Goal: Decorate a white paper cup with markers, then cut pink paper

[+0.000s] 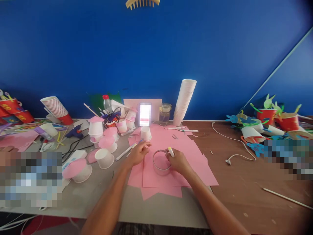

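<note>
My right hand (180, 162) is closed around a white marker (171, 151) with a yellow end pointing up. Its fingers are at the right edge of a thin ring (154, 164) like a tape roll, on a sheet of pink paper (195, 173). Whether they also grip the ring I cannot tell. My left hand (140, 153) is raised to the left of the ring, its fingers loosely bent and apart, holding nothing. Just beyond it a small white paper cup (146, 133) stands upside down on the pink sheets.
Several white cups with pink paper discs (74, 168) stand on the left. A tall stack of cups (185, 102), a glass jar (165, 114) and a lit screen (145, 114) are at the back. A white cable (234, 138) and cup crafts (266, 117) lie right. Other people's hands and arms show at the left edge.
</note>
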Tool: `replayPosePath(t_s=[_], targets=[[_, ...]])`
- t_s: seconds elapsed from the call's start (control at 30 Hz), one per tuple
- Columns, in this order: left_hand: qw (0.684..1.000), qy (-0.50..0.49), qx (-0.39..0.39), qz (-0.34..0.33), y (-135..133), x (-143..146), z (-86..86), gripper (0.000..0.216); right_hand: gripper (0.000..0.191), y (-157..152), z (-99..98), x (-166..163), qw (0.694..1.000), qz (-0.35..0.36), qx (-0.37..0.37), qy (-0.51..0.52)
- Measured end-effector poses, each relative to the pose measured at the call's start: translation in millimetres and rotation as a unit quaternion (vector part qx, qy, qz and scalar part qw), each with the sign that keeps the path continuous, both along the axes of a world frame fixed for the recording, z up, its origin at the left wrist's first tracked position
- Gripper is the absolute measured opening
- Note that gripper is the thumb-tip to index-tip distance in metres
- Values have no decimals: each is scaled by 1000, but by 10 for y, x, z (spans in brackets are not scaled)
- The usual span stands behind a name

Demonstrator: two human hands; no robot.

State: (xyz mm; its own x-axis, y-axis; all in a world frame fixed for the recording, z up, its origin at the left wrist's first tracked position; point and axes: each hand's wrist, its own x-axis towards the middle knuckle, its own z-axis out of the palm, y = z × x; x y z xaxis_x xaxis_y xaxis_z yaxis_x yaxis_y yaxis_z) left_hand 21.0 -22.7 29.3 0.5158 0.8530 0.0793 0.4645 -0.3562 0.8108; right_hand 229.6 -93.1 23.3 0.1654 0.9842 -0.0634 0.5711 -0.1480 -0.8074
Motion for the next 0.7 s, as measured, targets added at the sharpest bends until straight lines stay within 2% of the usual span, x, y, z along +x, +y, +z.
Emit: replayPosePath(t_s=[0.07, 0.17, 0.27, 0.5, 0.7], targets=[[999, 42, 6, 2, 32, -34, -27, 32, 18, -29, 8, -62, 997, 34, 16, -61], [988, 129, 72, -37, 68, -53, -90, 32, 23, -67, 7, -152, 986, 67, 34, -150], [973, 186, 123, -62, 109, -53, -178, 33, 26, -98, -8, -217, 975, 99, 3, -200], [963, 211, 153, -73, 147, -56, -266, 32, 23, -161, 16, -346, 956, 148, -57, -248], [964, 199, 161, -78, 157, -70, -289, 30, 22, -153, -5, -311, 961, 145, -27, -234]])
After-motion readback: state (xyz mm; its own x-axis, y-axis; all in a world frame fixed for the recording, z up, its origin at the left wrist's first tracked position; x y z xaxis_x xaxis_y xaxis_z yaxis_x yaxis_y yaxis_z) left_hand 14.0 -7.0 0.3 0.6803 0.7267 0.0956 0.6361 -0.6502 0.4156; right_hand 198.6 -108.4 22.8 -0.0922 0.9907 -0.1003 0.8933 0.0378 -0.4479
